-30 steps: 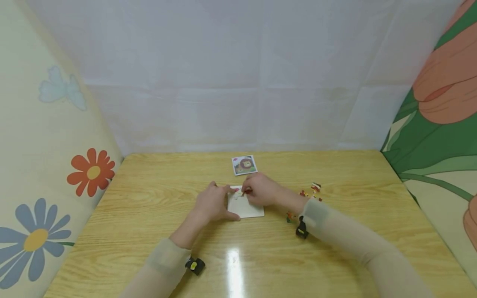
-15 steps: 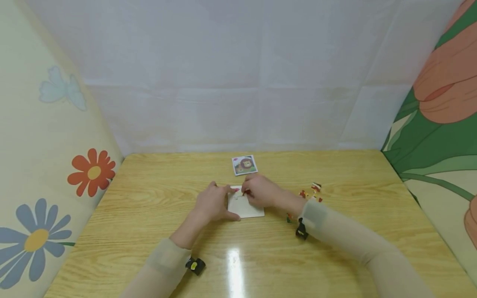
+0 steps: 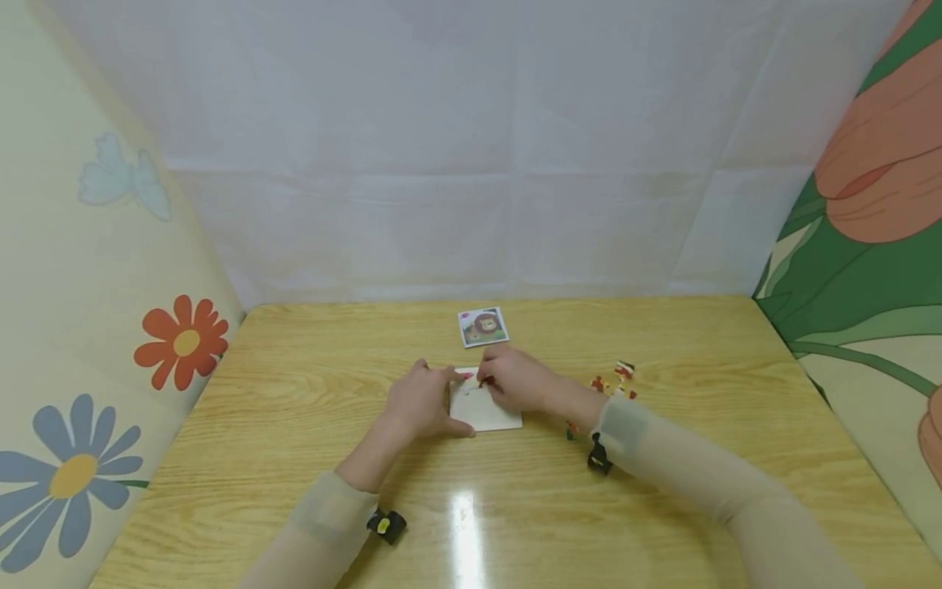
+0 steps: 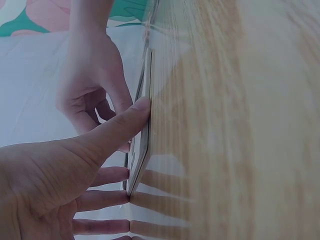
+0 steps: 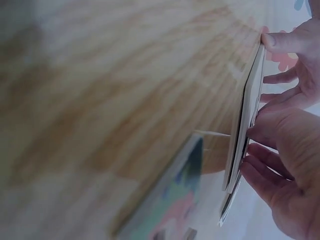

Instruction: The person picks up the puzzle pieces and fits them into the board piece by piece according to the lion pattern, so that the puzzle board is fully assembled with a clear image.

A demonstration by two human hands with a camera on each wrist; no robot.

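A small white board point(image 3: 493, 415) lies flat on the table, with a few light, pink-marked puzzle pieces point(image 3: 467, 375) at its far left corner. My left hand point(image 3: 418, 401) spans the board's left side with mostly straight fingers. Its thumb touches the near edge, and a fingertip rests by the pink-marked corner. Over the far part of the board, my right hand point(image 3: 518, 378) pinches a small reddish puzzle piece point(image 3: 481, 383) against it, mostly hidden by the fingers. In the right wrist view, the board point(image 5: 254, 95) is seen edge-on between both hands.
Behind the board lies a square lion picture card point(image 3: 483, 326). Several loose puzzle pieces point(image 3: 624, 370) are scattered to the right, near and partly behind the right forearm, with a green-orange piece point(image 3: 571, 430) closer in. A white cloth point(image 3: 471, 229) hangs along the table's far edge.
The right hand has shifted very slightly over the board, and the light pieces beneath its fingers sit a little differently. The left hand, board and card have stayed put.
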